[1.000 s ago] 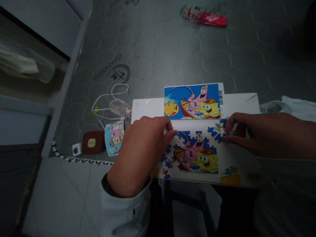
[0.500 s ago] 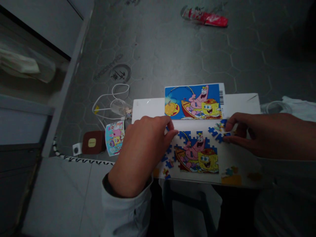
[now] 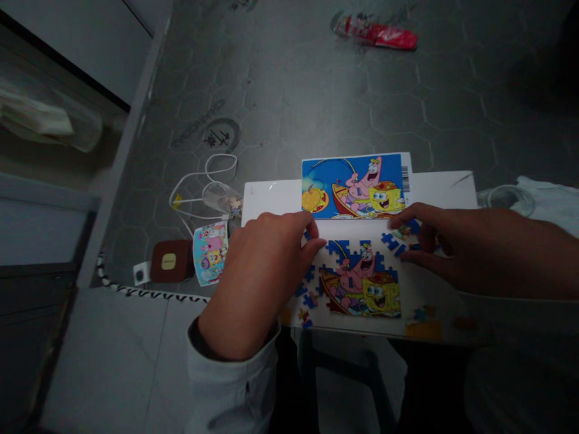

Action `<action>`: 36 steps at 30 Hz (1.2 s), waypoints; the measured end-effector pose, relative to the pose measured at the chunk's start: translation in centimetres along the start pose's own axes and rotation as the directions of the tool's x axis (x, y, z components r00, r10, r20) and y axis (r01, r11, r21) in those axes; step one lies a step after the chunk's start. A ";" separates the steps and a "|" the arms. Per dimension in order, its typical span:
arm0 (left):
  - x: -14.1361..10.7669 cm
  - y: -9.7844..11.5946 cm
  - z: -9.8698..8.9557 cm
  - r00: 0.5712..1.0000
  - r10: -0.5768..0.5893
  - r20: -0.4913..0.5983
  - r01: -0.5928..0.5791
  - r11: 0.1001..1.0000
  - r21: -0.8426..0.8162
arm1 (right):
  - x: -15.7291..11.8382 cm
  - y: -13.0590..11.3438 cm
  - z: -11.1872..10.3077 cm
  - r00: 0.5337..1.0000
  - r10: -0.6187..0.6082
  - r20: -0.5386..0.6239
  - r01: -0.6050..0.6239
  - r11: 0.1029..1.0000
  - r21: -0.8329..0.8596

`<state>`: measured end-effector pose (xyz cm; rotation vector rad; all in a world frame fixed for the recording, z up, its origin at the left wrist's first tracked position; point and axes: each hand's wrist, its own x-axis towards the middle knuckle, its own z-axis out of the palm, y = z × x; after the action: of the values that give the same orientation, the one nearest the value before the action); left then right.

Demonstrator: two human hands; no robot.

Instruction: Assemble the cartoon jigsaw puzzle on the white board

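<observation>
A partly joined jigsaw puzzle (image 3: 362, 283) with a pink starfish and a yellow sponge figure lies on a white box-like surface (image 3: 271, 196). My left hand (image 3: 271, 271) rests at its upper left corner, thumb and index finger curved with a small gap; the other fingers are hidden. Over on the right, my right hand (image 3: 443, 247) has thumb and index finger spread around loose blue puzzle pieces (image 3: 392, 242), partly covering them. More loose pieces (image 3: 310, 298) lie along the puzzle's left side. Behind the puzzle is the matching picture card (image 3: 357, 187).
Left of the surface are a colourful cartoon card (image 3: 210, 253), a brown box (image 3: 170, 261), a white cable (image 3: 174, 187) and a clear bag (image 3: 219, 196). A red package (image 3: 375, 33) lies on the floor. A stool (image 3: 344, 364) stands below the near edge.
My right hand has shifted slightly left and its thumb and index finger have spread wider over the loose pieces. My left hand stays almost still.
</observation>
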<state>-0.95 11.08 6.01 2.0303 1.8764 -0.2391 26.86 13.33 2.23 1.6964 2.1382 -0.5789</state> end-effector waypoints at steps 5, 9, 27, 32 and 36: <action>0.0 -0.1 -0.1 1.000 -0.008 -0.001 0.008 1.000 0.001 | 0.2 0.1 0.7 1.000 -0.023 -0.018 0.023 1.000 0.013; -0.1 -0.1 -0.1 1.000 -0.015 -0.002 0.015 1.000 -0.011 | 0.3 0.2 0.9 0.999 -0.046 0.006 0.045 0.998 0.053; 0.1 0.1 -0.7 0.997 -0.044 0.063 0.045 0.999 -0.017 | -0.7 3.5 -1.6 0.981 0.195 0.008 -0.195 0.981 0.016; 0.3 0.4 -1.1 0.992 -0.067 0.105 0.067 0.998 -0.002 | -1.3 4.1 -2.0 0.984 0.179 -0.021 -0.178 0.983 0.033; 0.5 0.4 -1.1 0.991 -0.067 0.114 0.067 0.998 0.007 | -1.4 3.4 -2.1 0.989 0.139 -0.052 -0.139 0.990 0.021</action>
<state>-0.59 11.92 6.89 1.9151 1.8769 -0.3681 30.41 13.98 4.43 1.8723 2.0353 -0.5185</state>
